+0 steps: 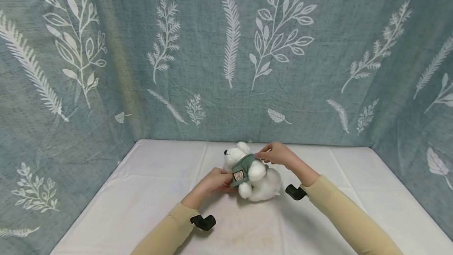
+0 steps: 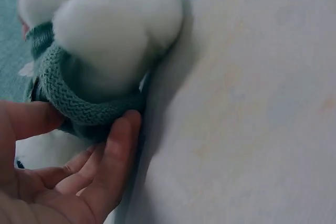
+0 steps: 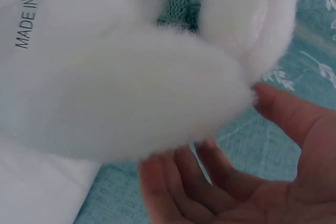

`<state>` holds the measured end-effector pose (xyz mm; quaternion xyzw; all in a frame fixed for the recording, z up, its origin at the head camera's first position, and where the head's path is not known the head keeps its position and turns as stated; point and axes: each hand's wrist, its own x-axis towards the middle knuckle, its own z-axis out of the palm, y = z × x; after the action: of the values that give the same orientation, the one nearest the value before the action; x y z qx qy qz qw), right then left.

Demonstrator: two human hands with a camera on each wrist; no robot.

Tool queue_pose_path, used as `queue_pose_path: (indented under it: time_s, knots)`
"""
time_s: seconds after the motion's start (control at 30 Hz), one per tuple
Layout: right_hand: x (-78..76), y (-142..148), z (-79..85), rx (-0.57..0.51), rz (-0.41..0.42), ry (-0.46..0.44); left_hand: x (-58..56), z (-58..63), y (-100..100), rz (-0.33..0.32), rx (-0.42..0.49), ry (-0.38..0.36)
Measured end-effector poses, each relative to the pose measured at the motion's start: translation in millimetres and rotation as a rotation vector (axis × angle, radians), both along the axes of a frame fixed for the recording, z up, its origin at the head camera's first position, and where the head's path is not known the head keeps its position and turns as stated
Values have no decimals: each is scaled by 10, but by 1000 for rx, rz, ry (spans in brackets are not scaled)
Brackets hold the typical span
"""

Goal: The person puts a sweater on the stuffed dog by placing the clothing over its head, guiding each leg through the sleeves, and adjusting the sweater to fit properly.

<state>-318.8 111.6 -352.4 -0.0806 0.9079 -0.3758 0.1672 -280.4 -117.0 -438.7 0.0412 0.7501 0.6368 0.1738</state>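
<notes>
Blue-green fabric [image 1: 198, 42] printed with white leaf sprays [image 1: 231, 30] hangs at the back and along both sides, enclosing a table [image 1: 170, 160] covered in white cloth with faint creases. Toward the far half of this table, slightly right of centre in the head view, is a white plush toy [image 1: 256, 171] wearing a green knitted sweater [image 1: 244, 164] with a small pale patch [image 1: 238, 175]. It is tilted, its head toward the far left, its dark nose [image 1: 225, 152] pointing left, and its rounded lower body toward the near right. Both hands are on it, one at each side. The left hand [image 1: 217, 180] pinches the sweater's rolled hem, its thumb on the outer side and its bent fingers against the edge opposite, as the left wrist view shows. The right hand [image 1: 279, 154] reaches from the other side with a gap between thumb and fingers; the thumb tip touches the white fur and the fingertips go behind it, gripping the toy lightly, though exactly which part they hold cannot be told. Printed lettering [image 3: 25, 20] reading "MADE IN" shows beside the fur in the right wrist view. Beige sleeves [image 1: 347, 213] cover the forearms, and a black device [image 1: 203, 222] sits at each wrist.
</notes>
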Motion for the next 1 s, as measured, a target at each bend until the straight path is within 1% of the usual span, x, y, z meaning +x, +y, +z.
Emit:
queue_pose_path:
  time_s: [0.07, 0.1, 0.17, 0.3, 0.43, 0.57, 0.67, 0.73, 0.87, 0.93, 1.0]
  knots:
    - [-16, -19, -1, 19, 14, -3, -7, -14, 33, -23, 82, -36]
    - [-18, -25, -2, 27, 19, -6, -32, -58, 47, -23, 100, -45]
    - [-14, -27, 0, 39, 21, -11, -33, -80, 86, -29, 139, -65]
    - [-3, -17, 9, 60, 32, 5, -26, -101, 152, -14, 171, -89]
    - [-4, -7, 6, 92, 41, 29, -18, -110, 202, 15, 209, -99]
    - [-10, 12, 28, 83, 49, 14, -13, -106, 229, 40, 263, -103]
    - [-6, 46, 58, 54, 50, -14, -5, -74, 246, 55, 291, -107]
    - [-1, 81, 74, 24, 42, -40, 7, -31, 260, 74, 291, -97]
    - [4, 171, 94, -38, 46, -100, 29, 91, 278, 132, 217, -59]
    - [0, 212, 93, -82, 48, -133, 23, 147, 278, 158, 167, -27]
    - [-4, 245, 88, -134, 48, -165, 13, 201, 272, 173, 139, -2]
